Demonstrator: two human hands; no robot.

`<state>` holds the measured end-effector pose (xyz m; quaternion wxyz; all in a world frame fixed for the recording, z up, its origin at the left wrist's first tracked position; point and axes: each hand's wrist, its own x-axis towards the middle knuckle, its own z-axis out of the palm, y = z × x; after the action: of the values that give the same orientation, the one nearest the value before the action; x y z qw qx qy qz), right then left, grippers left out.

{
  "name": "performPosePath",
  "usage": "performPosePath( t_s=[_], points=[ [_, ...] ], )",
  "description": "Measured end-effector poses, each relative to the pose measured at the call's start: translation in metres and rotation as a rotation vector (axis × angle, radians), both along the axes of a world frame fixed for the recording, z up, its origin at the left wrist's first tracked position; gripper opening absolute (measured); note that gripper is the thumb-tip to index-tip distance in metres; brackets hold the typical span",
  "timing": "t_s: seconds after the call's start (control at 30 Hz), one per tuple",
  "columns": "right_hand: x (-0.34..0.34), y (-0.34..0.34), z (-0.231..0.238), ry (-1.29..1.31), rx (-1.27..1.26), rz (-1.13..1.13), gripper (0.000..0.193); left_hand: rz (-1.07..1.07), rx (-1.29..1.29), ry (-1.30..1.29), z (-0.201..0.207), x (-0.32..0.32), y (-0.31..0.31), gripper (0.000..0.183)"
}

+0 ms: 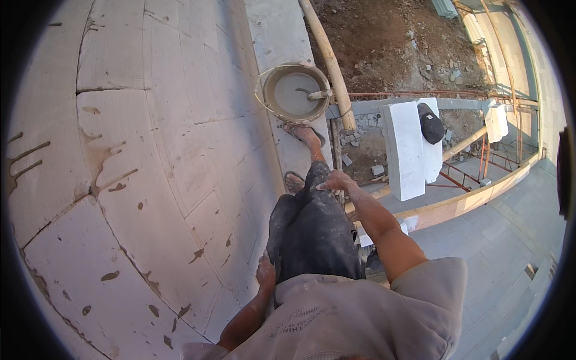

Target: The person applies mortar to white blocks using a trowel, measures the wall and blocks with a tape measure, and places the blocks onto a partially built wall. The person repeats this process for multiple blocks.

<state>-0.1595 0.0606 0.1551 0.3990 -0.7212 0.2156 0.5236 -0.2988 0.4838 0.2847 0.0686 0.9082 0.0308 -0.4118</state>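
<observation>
My right hand is at the right knee, its fingers bent in against the cloth of my dark, dust-stained shorts. Beside my left thigh hangs my left hand, close to the shorts; its fingers are mostly hidden. Ahead of my feet stands a round mortar bucket with a wire handle, holding grey wet mortar. A tool with a pale handle rests in it, its working end sunk in the mortar. My sandalled feet are on a narrow grey plank, one ahead of the other.
A wall of large pale blocks with mortar drips rises along my left. Right of the plank, a wooden pole borders a drop to rubble-strewn ground. White blocks with a black cap lie on the scaffold at right, near a timber beam.
</observation>
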Motion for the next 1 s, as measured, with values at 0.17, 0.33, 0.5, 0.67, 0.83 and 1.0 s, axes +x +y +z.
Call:
performPosePath(
  t_s=[0.17, 0.33, 0.5, 0.67, 0.83, 1.0],
  points=[
    [-0.04, 0.008, -0.003, -0.123, -0.349, -0.416, 0.052, -0.047, -0.085, 0.059, 0.009, 0.028, -0.016, 0.066],
    [-0.104, 0.024, -0.009, -0.025, -0.457, -0.572, 0.051, -0.084, -0.021, 0.068, 0.025, 0.038, -0.019, 0.076],
    [-0.182, 0.046, -0.037, -0.114, -0.449, -0.819, 0.022, -0.052, -0.054, 0.131, 0.019, 0.047, -0.016, 0.072],
    [-0.236, 0.063, -0.054, 0.123, -0.383, -0.919, 0.033, 0.021, -0.062, 0.155, -0.007, 0.085, -0.03, 0.058],
    [-0.278, 0.065, -0.058, 0.252, -0.421, -0.915, 0.04, -0.058, -0.026, 0.0, -0.038, 0.13, -0.066, 0.045],
    [-0.341, 0.034, -0.106, 0.148, -0.58, -1.015, 0.035, -0.161, -0.227, -0.053, -0.095, 0.163, -0.13, 0.038]
  ],
)
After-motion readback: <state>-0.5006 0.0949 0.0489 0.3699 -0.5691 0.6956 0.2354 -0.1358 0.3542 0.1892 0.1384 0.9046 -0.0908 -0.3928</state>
